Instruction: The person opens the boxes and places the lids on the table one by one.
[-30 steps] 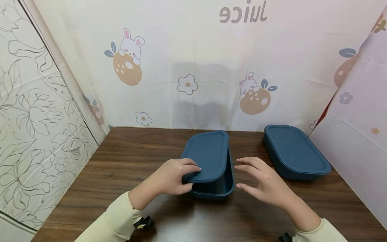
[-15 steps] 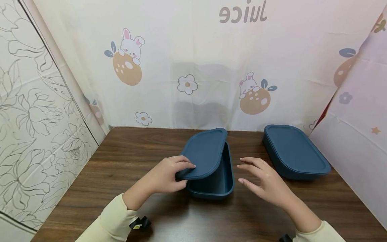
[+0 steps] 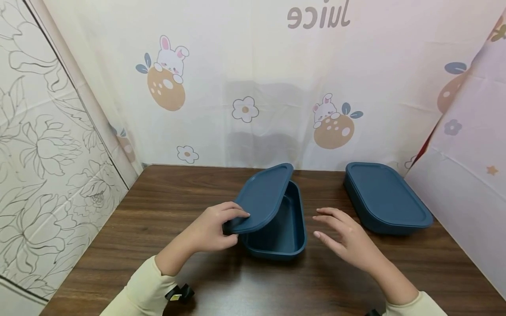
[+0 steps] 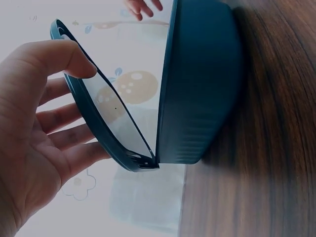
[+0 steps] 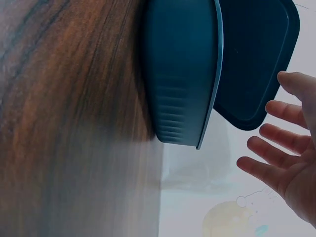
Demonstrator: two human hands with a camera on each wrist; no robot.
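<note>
The open box [image 3: 274,254] stands upright on the wooden table [image 3: 178,193], its inner floor and walls partly in sight; its blue lid [image 3: 262,197] hangs aslant over the box's left part, the side towards the right hand raised and the underside turned that way; in the left wrist view the lid's low edge appears to meet the box's rim, though whether it truly touches I cannot tell. The left hand [image 3: 215,228], to the left of the open box, grips the lid by its near left corner, thumb on one face and fingers on the other; the right hand [image 3: 348,239] is just right of the open box, holding nothing, its fingers spread and slightly bent, apart from both box and lid.

Farther to the right of the open box, a second, matching box [image 3: 389,197] sits with a lid on top; behind the open box hangs a pale cloth [image 3: 269,52] printed with rabbits, flowers and mirrored lettering; well to the left of it stands a white panel [image 3: 47,145] with line-drawn blossoms; pale yellow sleeves [image 3: 142,289] reach in from the near side of the box.
</note>
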